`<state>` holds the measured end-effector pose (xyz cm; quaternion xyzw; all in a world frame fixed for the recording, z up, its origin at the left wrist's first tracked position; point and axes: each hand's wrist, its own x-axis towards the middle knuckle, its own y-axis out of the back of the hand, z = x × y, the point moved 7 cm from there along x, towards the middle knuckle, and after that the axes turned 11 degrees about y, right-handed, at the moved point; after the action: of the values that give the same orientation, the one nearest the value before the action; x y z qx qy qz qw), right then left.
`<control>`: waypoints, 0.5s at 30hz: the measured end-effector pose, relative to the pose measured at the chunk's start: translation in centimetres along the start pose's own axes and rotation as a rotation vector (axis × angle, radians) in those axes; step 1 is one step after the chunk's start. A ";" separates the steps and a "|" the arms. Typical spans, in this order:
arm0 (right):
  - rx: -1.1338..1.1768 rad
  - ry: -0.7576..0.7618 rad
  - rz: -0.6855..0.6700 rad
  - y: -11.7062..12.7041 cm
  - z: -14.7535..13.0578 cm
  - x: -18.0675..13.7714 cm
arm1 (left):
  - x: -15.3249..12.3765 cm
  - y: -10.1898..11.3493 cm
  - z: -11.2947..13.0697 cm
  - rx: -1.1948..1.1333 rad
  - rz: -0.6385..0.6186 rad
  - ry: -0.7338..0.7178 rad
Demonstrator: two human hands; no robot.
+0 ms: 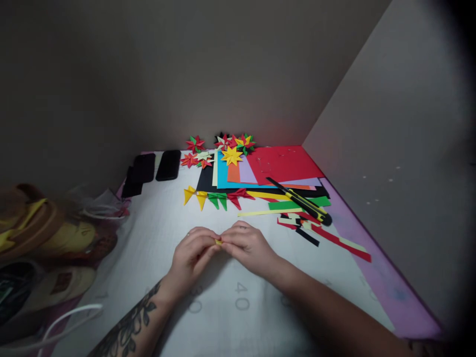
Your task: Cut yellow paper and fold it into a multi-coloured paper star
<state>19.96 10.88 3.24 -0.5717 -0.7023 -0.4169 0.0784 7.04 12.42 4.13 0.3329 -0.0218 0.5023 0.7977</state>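
Observation:
Both of my hands meet over the middle of the white mat. My left hand pinches a small piece of yellow paper between thumb and fingers. From the other side my right hand pinches the same piece, and most of it is hidden by fingertips. Just beyond the hands lies a row of folded paper pieces: yellow ones, green ones and red ones. To their right are paper strips, among them a green strip and a pale yellow strip.
Folded paper stars sit at the back on coloured sheets. A yellow-black utility knife lies across the strips, near paper scraps. Two dark phone-like objects, one a black phone, lie back left. Bags and a white cable crowd the left.

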 end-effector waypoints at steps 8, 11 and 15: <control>-0.042 0.003 0.053 -0.3 -0.5 -0.3 | -0.3 0.0 -0.5 -0.051 0.044 0.084; -0.036 -0.004 0.093 -0.4 -0.5 -0.4 | -0.4 0.0 -0.6 -0.070 0.065 0.110; -0.045 -0.037 0.129 -0.6 -0.6 -0.4 | -0.5 -0.1 -1.2 -0.136 0.107 0.179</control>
<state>19.40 10.20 3.10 -0.6247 -0.6560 -0.4161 0.0794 6.56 12.66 2.95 0.2300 -0.0023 0.5693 0.7893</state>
